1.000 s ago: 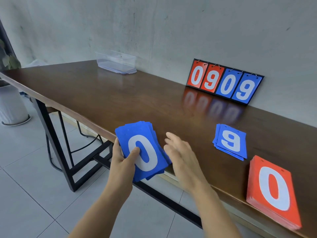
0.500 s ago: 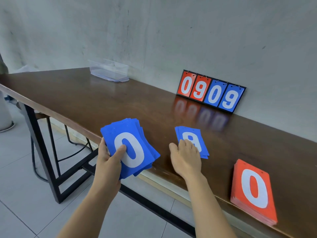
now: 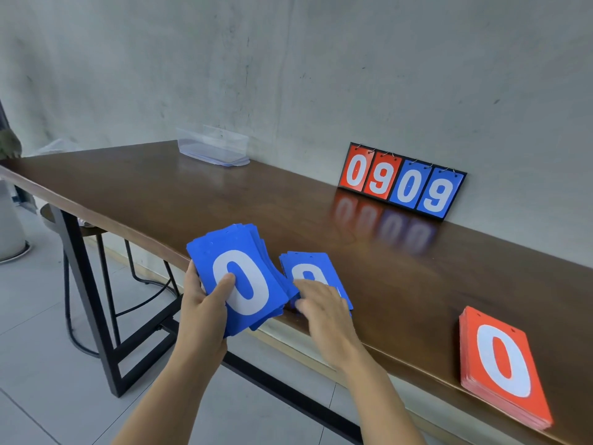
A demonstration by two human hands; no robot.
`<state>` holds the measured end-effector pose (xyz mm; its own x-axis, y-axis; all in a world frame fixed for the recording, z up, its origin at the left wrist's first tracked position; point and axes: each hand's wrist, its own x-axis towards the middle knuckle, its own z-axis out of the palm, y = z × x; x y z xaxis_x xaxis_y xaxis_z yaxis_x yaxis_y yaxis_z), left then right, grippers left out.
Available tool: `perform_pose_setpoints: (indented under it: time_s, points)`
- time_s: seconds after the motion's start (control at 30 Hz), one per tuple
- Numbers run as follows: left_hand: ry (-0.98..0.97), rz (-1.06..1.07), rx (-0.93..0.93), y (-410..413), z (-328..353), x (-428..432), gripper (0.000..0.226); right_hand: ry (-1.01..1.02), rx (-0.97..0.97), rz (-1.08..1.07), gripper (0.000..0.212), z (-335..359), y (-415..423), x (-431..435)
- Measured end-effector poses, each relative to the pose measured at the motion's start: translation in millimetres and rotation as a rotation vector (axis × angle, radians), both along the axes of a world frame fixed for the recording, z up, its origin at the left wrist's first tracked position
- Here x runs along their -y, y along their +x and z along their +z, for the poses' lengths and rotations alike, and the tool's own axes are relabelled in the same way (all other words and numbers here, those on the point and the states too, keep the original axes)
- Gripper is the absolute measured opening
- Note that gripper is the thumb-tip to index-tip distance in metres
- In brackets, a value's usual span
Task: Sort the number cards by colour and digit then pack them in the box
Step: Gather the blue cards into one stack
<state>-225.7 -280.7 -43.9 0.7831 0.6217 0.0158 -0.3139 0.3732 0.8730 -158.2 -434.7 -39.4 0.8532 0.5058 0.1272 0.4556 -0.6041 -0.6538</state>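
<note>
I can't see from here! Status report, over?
Left hand grips blue stack, zero on top. Right hand rests on small blue pile. Red stack apart, not blocking.

The blue stack (image 3: 247,284) showed a white 0 on its top card. The smaller blue pile (image 3: 316,263) had also a white digit. The red stack (image 3: 500,364) carried a white 0. The score board (image 3: 401,183) had a black frame, two red panels, two blue panels and white digits. The counter (image 3: 224,194) was glossy dark brown, the box (image 3: 213,149) clear, the wall (image 3: 321,75) grey.
</note>
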Motion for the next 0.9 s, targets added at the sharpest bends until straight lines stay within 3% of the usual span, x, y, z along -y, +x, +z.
perform_pose_setpoints:
  time_s: [0.1,0.2,0.3,0.4,0.67,0.9]
  points:
    - [-0.005,-0.003,-0.010,-1,-2,-11,0.036,0.295,-0.035,-0.150,0.039,14,6,14]
    - [-0.007,-0.009,-0.022,1,-5,-19,0.035,0.277,0.063,-0.377,0.040,15,27,35]
    - [-0.007,-0.032,-0.031,2,-6,-23,0.038,0.240,-0.071,-0.439,0.045,12,38,42]
    - [-0.008,-0.051,-0.037,2,-8,-26,0.040,0.263,-0.187,-0.387,0.047,9,34,37]
    - [0.005,-0.074,-0.037,5,-13,-25,0.045,0.123,-0.101,-0.268,0.036,15,6,0]
    - [0.025,-0.072,-0.050,5,-23,-14,0.049,0.145,-0.107,-0.145,0.058,13,-14,-27]
